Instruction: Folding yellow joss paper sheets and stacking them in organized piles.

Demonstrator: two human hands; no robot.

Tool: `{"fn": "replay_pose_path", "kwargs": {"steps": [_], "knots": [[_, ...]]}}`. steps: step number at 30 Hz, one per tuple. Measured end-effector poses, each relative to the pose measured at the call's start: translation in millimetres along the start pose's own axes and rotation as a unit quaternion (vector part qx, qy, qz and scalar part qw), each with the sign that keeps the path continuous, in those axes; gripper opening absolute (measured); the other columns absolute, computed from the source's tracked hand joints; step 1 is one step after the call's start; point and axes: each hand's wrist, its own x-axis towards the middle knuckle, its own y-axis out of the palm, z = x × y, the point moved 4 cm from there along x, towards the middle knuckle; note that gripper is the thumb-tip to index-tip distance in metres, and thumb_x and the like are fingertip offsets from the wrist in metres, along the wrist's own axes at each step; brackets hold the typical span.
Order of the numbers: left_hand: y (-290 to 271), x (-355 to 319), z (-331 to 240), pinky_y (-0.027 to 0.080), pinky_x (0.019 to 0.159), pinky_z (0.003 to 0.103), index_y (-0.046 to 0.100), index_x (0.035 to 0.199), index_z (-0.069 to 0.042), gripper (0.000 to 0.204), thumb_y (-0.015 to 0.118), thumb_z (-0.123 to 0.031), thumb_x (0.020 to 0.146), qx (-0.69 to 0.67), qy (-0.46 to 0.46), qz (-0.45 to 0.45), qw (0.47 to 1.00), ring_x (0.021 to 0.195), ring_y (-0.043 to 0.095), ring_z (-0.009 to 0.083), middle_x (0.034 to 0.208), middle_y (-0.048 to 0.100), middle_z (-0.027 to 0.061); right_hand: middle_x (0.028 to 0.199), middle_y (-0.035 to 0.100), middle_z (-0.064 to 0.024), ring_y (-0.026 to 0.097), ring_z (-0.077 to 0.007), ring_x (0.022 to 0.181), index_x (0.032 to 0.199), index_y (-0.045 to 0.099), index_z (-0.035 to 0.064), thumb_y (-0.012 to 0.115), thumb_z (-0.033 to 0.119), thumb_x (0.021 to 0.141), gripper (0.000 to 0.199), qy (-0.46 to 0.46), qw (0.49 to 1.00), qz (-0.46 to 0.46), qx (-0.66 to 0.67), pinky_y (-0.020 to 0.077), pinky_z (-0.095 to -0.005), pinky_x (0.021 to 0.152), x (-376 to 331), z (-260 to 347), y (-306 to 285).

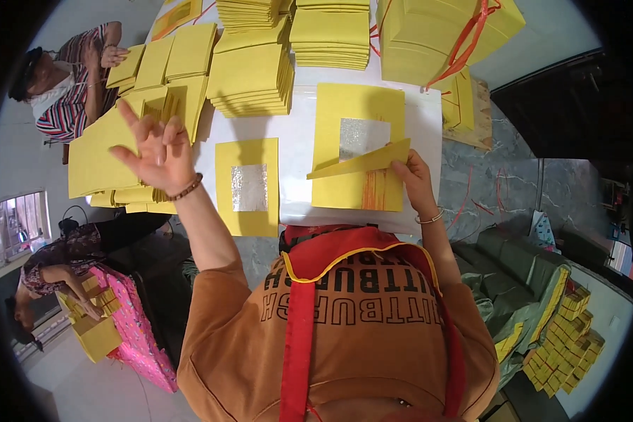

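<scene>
My left hand (pixel 158 151) is raised above the stacks at the left, palm up, with its fingers spread and nothing in them. At the right, my right hand (pixel 416 179) pinches the right end of a thin yellow joss paper sheet (pixel 359 163), which is tilted and seen nearly edge-on. Beneath it lies a yellow joss paper (pixel 327 112) with a silver foil patch and orange-red streaks, partly covered by the held sheet. A second silver-patched joss paper (pixel 249 186) lies flat between my two hands.
Stacks of yellow paper (pixel 250 77) fill the far and left parts of the white table (pixel 295 148). A large yellow bundle with red straps (pixel 429 42) stands far right. Two other people (pixel 77 84) work at the left. Tied yellow bundles (pixel 563 344) are piled at the lower right.
</scene>
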Motion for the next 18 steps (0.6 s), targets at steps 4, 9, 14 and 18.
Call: {"fn": "replay_pose_path", "kwargs": {"steps": [4,9,14,18], "knots": [[2,-13,37,0.040,0.089,0.042,0.015,0.143,-0.010,0.092,0.060,-0.055,0.077,0.429,-0.075,0.003,0.900,0.099,0.055,0.0291,0.112,0.056,0.0207,0.105,0.057,-0.0015,0.051,-0.0077,0.097,0.113,0.050,0.0019,0.049,0.013,0.093,0.023,-0.032,0.998,-0.057,0.021,0.0409,-0.0241,0.086,2,10,0],[-24,-43,125,0.029,0.101,0.038,0.008,0.145,-0.010,0.114,0.082,-0.026,0.060,0.610,-0.350,0.025,0.711,0.125,0.038,0.0240,0.134,0.043,0.0132,0.110,0.055,-0.0021,0.050,-0.0087,0.100,0.116,0.047,0.0023,0.047,0.012,0.094,0.024,-0.053,0.993,-0.095,0.036,0.0395,-0.0254,0.089,8,11,0],[-43,-62,163,0.034,0.096,0.036,0.057,0.118,-0.008,0.042,0.068,-0.019,0.079,0.715,-0.323,0.032,0.619,0.106,0.046,0.0254,0.111,0.059,0.0086,0.112,0.055,-0.0028,0.050,-0.0097,0.102,0.121,0.045,0.0024,0.046,0.011,0.094,0.029,-0.058,0.997,-0.055,0.010,0.0392,-0.0260,0.090,6,8,-1],[-52,-69,168,0.035,0.091,0.035,0.067,0.097,-0.006,0.018,0.061,-0.018,0.084,0.724,-0.283,0.006,0.629,0.097,0.044,0.0249,0.100,0.062,0.0067,0.111,0.056,-0.0039,0.052,-0.0129,0.102,0.121,0.046,0.0017,0.052,0.009,0.090,0.032,-0.046,0.997,-0.062,0.007,0.0404,-0.0272,0.090,6,9,0]]}}
